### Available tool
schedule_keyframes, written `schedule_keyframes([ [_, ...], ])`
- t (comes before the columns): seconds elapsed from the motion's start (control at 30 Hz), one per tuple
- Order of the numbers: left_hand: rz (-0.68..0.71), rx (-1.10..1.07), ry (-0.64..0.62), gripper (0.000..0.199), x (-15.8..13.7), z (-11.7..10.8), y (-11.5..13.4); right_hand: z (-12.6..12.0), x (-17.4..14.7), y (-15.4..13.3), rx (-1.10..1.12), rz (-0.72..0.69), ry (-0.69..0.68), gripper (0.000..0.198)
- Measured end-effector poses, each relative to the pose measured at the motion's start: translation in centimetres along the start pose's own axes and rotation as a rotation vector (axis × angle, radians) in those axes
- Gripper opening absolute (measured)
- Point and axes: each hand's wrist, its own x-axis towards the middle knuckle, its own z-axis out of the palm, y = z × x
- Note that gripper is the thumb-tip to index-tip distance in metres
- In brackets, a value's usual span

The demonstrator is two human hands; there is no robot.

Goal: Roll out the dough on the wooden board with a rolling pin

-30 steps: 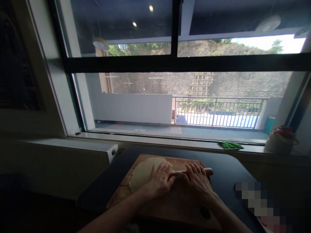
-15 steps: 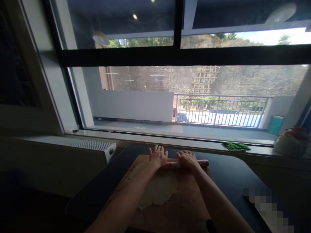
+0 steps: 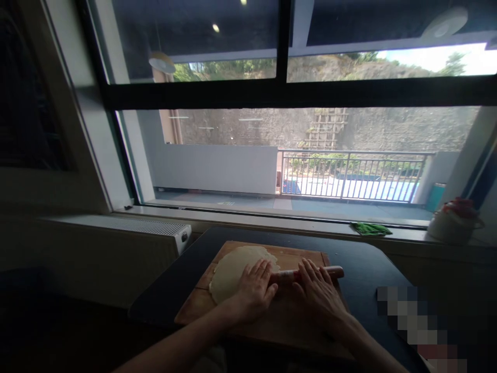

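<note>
A thin, pale sheet of dough [image 3: 230, 274] lies on the left part of a wooden board [image 3: 297, 254], its edge uneven. Across the board, at the dough's right side, rests a wooden rolling pin [image 3: 286, 276]. My left hand [image 3: 255, 286] lies over the pin's left end and hides it, fingers stretched out. On the right part of the pin, my right hand [image 3: 320, 290] presses flat with its fingers extended, and the pin's rounded end sticks out beyond it. My left hand and forearm cover the dough's near right edge.
The board lies on a dark table [image 3: 363, 264] with rounded corners. Behind it, a green cloth [image 3: 370, 229] and a pale jug with a reddish top [image 3: 455, 221] stand on the windowsill. A white radiator [image 3: 155, 228] is at the left. A blurred patch covers something at the table's right.
Both hands and the rolling pin have come back toward me and a little to the right. The dough's far edge is now uncovered; its near part between my arms no longer shows.
</note>
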Motion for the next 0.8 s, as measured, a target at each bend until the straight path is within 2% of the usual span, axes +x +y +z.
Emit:
schedule_keyframes([
  [0.1, -0.049, 0.031, 0.037, 0.062, 2.5, 0.0, -0.9, -0.7, 2.7, -0.1, 0.027, 0.028, -0.046, 0.059],
  [0.3, -0.218, -0.020, 0.034, 0.060, 10.3, 0.0, -4.5, -0.8, 11.0, -0.6, 0.038, 0.143, -0.135, 0.053],
  [0.4, -0.208, -0.024, 0.065, 0.057, 11.6, 0.1, -5.3, -0.5, 12.5, -0.8, 0.035, 0.153, -0.138, 0.050],
  [0.47, -0.168, -0.032, 0.080, 0.055, 10.8, 0.2, -4.9, -0.2, 11.8, -0.9, 0.033, 0.161, -0.135, 0.051],
  [0.57, -0.088, -0.043, 0.082, 0.051, 7.5, 0.1, -3.5, 0.0, 8.3, -0.9, 0.048, 0.116, -0.083, 0.050],
  [0.7, 0.093, -0.059, 0.124, 0.040, 2.3, -0.2, -1.7, -0.4, 2.8, 0.9, 0.119, -0.094, 0.031, 0.045],
  [0.8, 0.151, -0.035, 0.130, 0.034, 0.5, -0.9, -1.5, -1.4, 1.1, 3.0, 0.169, -0.165, 0.045, 0.038],
])
